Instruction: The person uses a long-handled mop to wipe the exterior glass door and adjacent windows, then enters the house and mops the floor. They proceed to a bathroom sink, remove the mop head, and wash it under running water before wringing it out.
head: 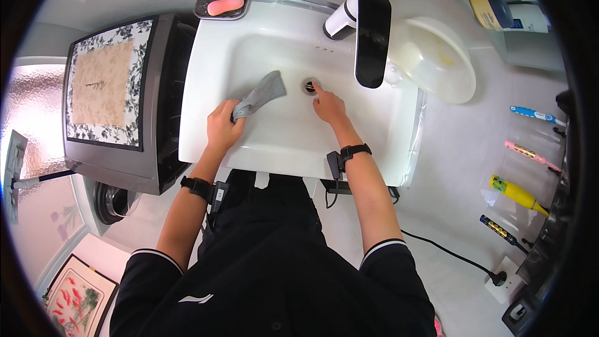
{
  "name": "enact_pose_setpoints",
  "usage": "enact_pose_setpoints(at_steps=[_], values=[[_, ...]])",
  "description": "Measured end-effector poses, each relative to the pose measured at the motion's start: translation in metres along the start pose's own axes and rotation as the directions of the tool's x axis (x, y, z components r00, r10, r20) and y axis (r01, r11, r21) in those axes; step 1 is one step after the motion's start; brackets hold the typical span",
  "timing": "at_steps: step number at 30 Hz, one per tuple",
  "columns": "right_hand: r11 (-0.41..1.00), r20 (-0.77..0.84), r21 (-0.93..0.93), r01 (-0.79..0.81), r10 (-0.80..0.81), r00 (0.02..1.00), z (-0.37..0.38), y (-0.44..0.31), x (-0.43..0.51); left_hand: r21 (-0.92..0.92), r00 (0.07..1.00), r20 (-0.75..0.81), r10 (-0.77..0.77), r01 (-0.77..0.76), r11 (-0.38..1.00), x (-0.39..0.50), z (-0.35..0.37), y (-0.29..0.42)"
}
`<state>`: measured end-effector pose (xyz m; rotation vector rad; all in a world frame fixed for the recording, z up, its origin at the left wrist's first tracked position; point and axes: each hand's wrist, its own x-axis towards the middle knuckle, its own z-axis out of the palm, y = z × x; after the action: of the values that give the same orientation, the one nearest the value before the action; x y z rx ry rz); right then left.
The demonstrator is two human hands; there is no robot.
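Observation:
My left hand point(225, 124) grips a grey cloth point(262, 96) over the left side of a white washbasin point(281, 138). The cloth's free end points up and to the right, across the basin. My right hand point(330, 106) reaches into the bowl with its index finger extended to the round drain point(309, 86). The fingertip meets the drain's rim or a part just inside it; which one, I cannot tell. No object shows in the right hand. A white faucet point(341, 21) with a black top point(373, 37) stands at the back right.
A pink soap bar point(226, 5) lies in a dark dish point(202, 8) at the back left corner. A pale plastic basin point(461, 68) leans on the right. The washing machine point(149, 168) adjoins the left side. Several toothbrushes hang on the right wall, above a plugged-in black cord point(449, 253).

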<state>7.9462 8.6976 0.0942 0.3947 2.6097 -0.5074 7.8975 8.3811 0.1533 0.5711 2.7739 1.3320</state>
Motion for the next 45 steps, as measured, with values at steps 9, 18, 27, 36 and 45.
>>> enact_pose_setpoints(at_steps=[9,18,27,36,45], values=[[0.999,0.039,-0.037,-0.004,0.005,0.999,0.004,0.000,-0.001,0.011,1.000,0.002,0.005,-0.005,1.000,0.000,-0.001,0.000],[0.998,0.016,-0.057,0.039,-0.038,0.999,0.006,0.000,-0.001,-0.002,1.000,0.011,-0.006,0.006,1.000,0.000,0.001,-0.001],[0.995,0.125,-0.101,-0.022,0.035,0.992,0.012,-0.009,0.012,0.028,1.000,0.012,0.009,-0.009,1.000,0.002,-0.002,0.007],[0.463,-0.299,0.877,0.130,0.312,0.902,-0.086,0.057,0.022,0.039,0.999,0.023,0.027,-0.028,0.999,0.000,0.000,0.004],[0.062,-0.286,0.956,0.288,0.436,0.853,-0.146,0.007,0.002,0.052,0.999,0.039,0.007,-0.009,0.999,-0.001,-0.001,0.003]])
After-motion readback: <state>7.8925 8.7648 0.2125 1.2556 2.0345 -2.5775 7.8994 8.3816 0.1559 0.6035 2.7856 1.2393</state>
